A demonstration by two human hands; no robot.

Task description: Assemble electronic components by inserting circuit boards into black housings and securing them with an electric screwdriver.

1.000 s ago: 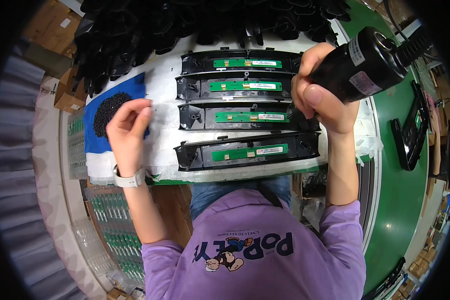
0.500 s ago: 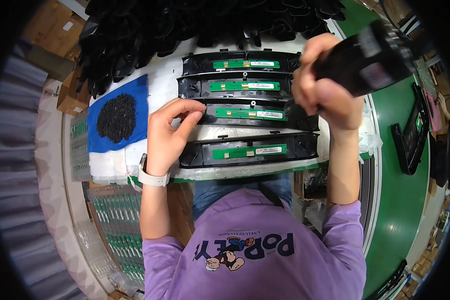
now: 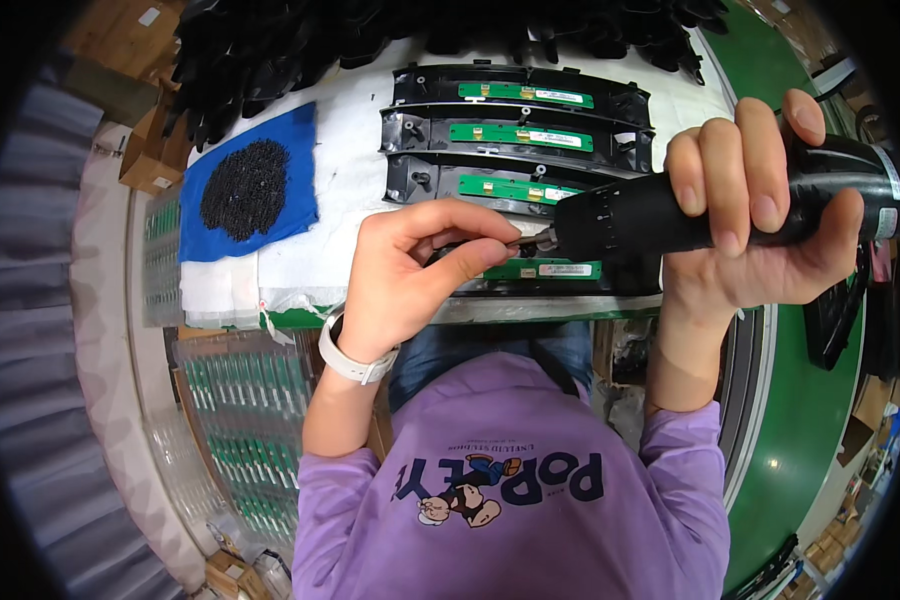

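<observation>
My right hand is wrapped round a black electric screwdriver, held level above the table with its nose pointing left. The thumb and forefinger of my left hand are pinched at the tip of its thin bit. Whether a screw sits between those fingertips cannot be made out. Below and behind the tool lie curved black plastic panels, each carrying a narrow green circuit board. The nearest panel is partly covered by my left hand and the screwdriver.
A heap of small black screws lies on a blue cloth at the left. Black plastic parts are piled along the far side. Clear trays of green boards stand low on the left; a green surface runs along the right.
The screwdriver has swung down to level, its nose now turned left. My left hand has moved right from the panel edge to the bit, and the view has shifted slightly.
</observation>
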